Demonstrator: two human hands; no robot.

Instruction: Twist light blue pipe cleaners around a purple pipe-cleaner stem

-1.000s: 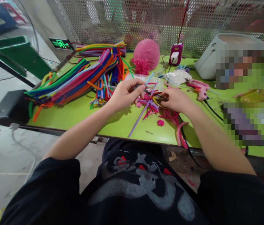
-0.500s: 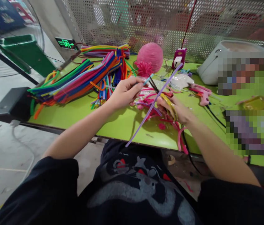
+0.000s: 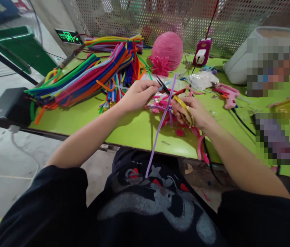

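My left hand (image 3: pixel 143 94) pinches a short light blue pipe cleaner (image 3: pixel 161 88) between thumb and fingertips. The dark blades of the scissors (image 3: pixel 184 109) cross at that piece, and light blue shows on both sides of them. Around the yellow handles, the fingers of my right hand (image 3: pixel 195 113) are closed. A long purple pipe cleaner (image 3: pixel 159 128) slants down from by the right fingers past the table edge, in front of my shirt; how it is held is hidden. Beneath the hands lie pink and purple pipe cleaner pieces (image 3: pixel 164 104), partly covered by the right hand.
Bundled coloured pipe cleaners (image 3: pixel 83 80) fill the table's left side. A pink ball (image 3: pixel 169 49) stands at the back, near a purple socket block (image 3: pixel 203 51). To the right are a clear plastic bag (image 3: pixel 203 80), a pink glue gun (image 3: pixel 228 96) with a black cord, and a white bucket (image 3: pixel 237 63).
The scissor blades have swung left over the light blue piece at my left fingertips. The purple pipe cleaner hangs steeper and lower. The camera view has shifted slightly.
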